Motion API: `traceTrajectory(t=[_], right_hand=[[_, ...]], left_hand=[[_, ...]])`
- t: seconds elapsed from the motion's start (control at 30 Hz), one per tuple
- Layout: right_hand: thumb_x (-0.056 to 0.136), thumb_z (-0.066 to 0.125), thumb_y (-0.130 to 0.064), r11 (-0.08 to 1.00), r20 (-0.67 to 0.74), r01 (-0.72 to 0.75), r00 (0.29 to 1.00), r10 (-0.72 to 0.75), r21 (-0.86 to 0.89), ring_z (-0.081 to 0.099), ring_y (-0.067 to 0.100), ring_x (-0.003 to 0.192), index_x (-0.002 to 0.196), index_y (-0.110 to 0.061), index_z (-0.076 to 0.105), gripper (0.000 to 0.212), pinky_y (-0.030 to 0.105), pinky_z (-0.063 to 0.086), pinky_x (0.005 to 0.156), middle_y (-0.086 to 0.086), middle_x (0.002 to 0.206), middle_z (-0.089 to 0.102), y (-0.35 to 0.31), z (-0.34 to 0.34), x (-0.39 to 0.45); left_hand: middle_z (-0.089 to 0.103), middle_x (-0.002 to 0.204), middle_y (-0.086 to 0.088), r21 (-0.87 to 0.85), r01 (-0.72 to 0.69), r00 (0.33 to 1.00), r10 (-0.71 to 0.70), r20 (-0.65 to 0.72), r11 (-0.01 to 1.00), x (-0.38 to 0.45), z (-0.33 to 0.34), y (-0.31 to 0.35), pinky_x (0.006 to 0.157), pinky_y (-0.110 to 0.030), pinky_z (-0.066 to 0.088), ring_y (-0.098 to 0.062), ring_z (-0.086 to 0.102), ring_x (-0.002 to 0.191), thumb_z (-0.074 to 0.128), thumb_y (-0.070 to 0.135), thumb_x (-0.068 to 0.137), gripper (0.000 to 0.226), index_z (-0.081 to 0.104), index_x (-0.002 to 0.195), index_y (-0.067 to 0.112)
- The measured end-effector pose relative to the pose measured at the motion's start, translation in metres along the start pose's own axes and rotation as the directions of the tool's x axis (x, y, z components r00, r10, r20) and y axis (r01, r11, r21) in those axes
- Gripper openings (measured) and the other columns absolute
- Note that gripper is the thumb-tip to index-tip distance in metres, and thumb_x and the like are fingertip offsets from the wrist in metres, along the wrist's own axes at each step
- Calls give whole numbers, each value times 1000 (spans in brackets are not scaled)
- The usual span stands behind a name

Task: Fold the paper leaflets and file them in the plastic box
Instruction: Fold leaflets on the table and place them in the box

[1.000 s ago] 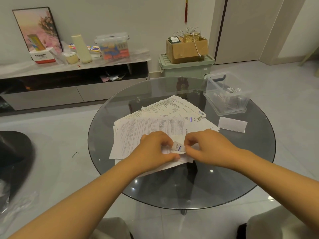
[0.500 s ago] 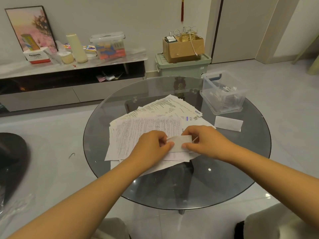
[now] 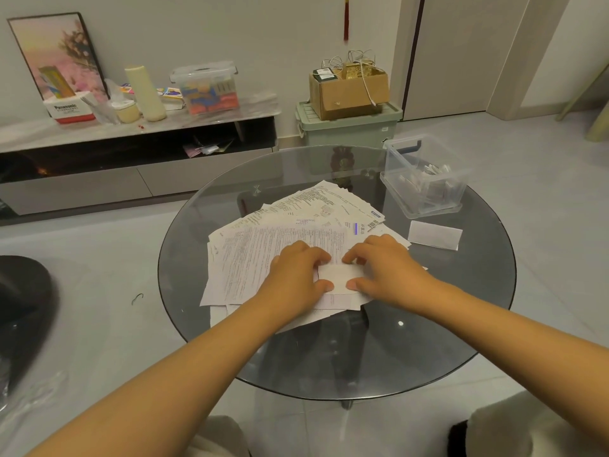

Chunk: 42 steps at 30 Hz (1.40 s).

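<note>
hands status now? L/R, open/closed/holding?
Left hand: closed, pinching the left end of the folded leaflet.
Right hand: closed, pinching the right end of the same leaflet.

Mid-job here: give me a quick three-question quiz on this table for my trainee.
1. True or false: the clear plastic box sits on the person's left side of the glass table.
2. What do the left hand and right hand hold between them?
3. The lone folded slip lies: A) inside the box, B) on the glass near the box, C) on the floor.

Key: 1. False, it is on the right. 2. A small folded leaflet, over the spread leaflets. 3. B.
</note>
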State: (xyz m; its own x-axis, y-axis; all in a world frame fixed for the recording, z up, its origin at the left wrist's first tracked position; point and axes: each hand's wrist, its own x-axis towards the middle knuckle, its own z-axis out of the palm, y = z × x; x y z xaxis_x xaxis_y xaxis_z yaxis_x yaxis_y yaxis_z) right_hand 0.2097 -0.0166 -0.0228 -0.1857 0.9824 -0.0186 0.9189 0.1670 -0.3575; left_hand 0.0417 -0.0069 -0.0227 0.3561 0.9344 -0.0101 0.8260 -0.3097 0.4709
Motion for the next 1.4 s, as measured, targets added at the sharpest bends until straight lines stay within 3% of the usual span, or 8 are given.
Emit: traceTrajectory(t=[0.2,0.4,0.53,0.67,0.87,1.07,1.23,1.4], right_hand=[[82,68,-25,986,8,-44,999,43,163,46,13,87,87,-22,55,14,25,37,73,-6,88,52,0,-11,-4],[83,67,-23,964,-55,-115,990,132,240,53,13,77,84,-24,58,9,25,39,65,-5,87,60,12,-41,-11],[84,66,-22,952,-105,-152,977,186,266,49,7,69,88,-25,59,9,18,34,55,-9,78,55,26,-51,-15],[85,66,-20,937,-168,-196,953,251,289,51,13,76,91,-24,61,10,26,40,66,-8,78,55,45,-60,-17],[86,63,-14,934,-310,-235,897,315,269,52,18,91,113,-20,60,28,31,44,83,3,110,57,80,-60,-12],[90,58,-16,923,-282,-326,883,375,205,53,25,110,122,-22,57,32,34,44,91,6,126,51,101,-52,0],[91,55,-21,915,-220,-398,888,403,70,50,26,114,124,-18,55,33,33,41,90,7,128,50,112,-42,7],[92,53,-23,935,-287,-347,905,315,-67,39,23,118,129,-23,50,37,30,38,90,1,129,46,114,-37,4]], left_hand=[[44,104,6,-62,-24,1000,25,20,998,5,-5,9,89,-26,40,-13,47,100,70,26,81,23,58,101,28],[54,72,13,-219,-47,998,39,-42,974,17,-8,30,60,-11,35,-2,49,67,66,21,85,8,59,82,24],[58,70,10,-310,-50,997,30,-68,950,30,-3,47,62,-15,40,-4,52,67,69,17,83,13,58,81,25],[63,73,3,-355,-59,997,40,-62,933,49,2,69,61,-19,42,-12,58,72,70,15,83,15,58,81,24],[61,81,5,-342,-105,988,60,-142,934,86,25,98,64,-17,42,-10,55,76,62,15,88,12,63,100,18],[62,86,1,-338,-66,990,19,-142,939,111,46,108,72,-23,43,-14,56,79,60,13,88,14,64,101,16],[60,108,-3,-161,-94,996,92,-23,982,123,60,108,86,-30,46,-20,57,97,67,20,84,32,62,115,15],[50,120,-8,-20,-154,978,155,139,988,131,56,111,95,-33,42,-24,53,106,67,25,85,38,60,122,16]])
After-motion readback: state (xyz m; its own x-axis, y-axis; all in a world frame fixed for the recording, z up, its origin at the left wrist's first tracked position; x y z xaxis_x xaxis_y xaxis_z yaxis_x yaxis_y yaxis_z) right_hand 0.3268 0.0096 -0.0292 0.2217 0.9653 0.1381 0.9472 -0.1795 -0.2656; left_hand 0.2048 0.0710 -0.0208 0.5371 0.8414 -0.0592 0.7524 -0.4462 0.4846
